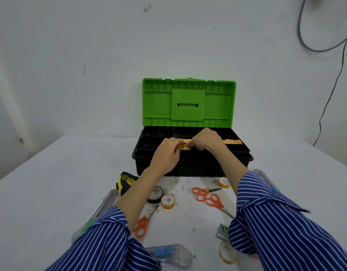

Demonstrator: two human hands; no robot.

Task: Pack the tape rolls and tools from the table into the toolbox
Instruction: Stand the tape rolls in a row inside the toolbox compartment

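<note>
Both hands work over the toolbox tray. Nearest the person, behind both wrists, tools lie loose on the bench point(51, 192): clear utility knife point(168, 253), orange scissors point(142, 224), two more scissors point(208, 198), amber tape rolls point(168, 201), black tape roll point(156, 194), yellow-black tape measure point(124, 181). Further out, left hand point(165, 155) and right hand point(205, 140) both pinch a small orange tape roll point(185, 147), fingers curled narrow. Beyond the right hand, a row of similar rolls point(232, 142) sits in the toolbox point(192, 165) tray. Rolls look light, stiff, probably slick; best held by the outer rim.
</note>
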